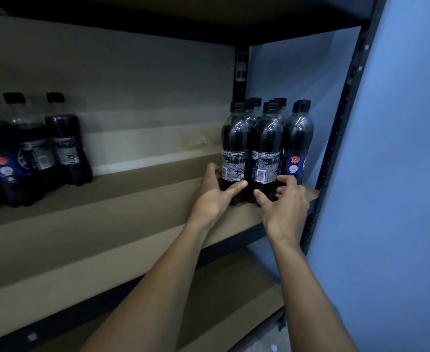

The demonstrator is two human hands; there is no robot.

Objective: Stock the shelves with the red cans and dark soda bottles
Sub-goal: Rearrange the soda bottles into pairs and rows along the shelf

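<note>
I'm gripping the front-left soda bottle [234,151] low with the left hand [215,196], right hand [286,203] wrapping the neighbour bottle [265,153], both at the shelf [132,214] right end. Risk I'm watching: shoving the bases could domino the rear bottles [255,101].

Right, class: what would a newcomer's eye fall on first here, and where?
Small dark plastic soda bottles with black caps cluster at the right end of the brown board shelf. The grip of the left hand sits on the front left bottle, that of the right hand on the middle front bottle. Larger dark bottles stand far left.
</note>
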